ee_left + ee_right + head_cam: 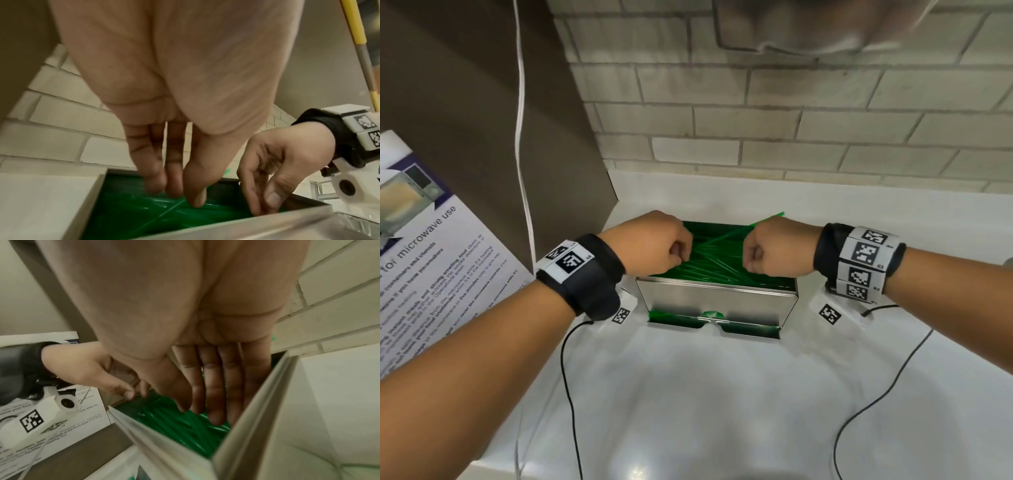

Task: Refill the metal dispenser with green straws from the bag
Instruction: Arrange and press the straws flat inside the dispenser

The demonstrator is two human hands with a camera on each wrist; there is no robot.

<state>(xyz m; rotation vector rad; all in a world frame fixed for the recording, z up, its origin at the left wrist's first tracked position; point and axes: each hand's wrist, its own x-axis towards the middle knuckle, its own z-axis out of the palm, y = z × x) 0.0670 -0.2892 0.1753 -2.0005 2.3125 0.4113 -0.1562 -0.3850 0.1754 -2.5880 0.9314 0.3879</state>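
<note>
The metal dispenser (715,301) stands on the white counter with its top open and a jumble of green straws (722,263) inside. One straw (767,221) pokes up diagonally past the back rim. My left hand (681,255) reaches down into the left side. In the left wrist view its straight fingers (156,183) and thumb touch the straws (133,216). My right hand (751,260) dips into the right side, and its straight fingers (213,415) press on the straws (180,426) beside the dispenser wall (246,426). No bag is in view.
A brown appliance side with a microwave-use notice (431,257) stands close on the left, and a white cable (520,137) hangs in front of it. A brick wall (791,137) rises right behind the dispenser. White counter (722,394) stretches toward me, crossed by black wrist cables.
</note>
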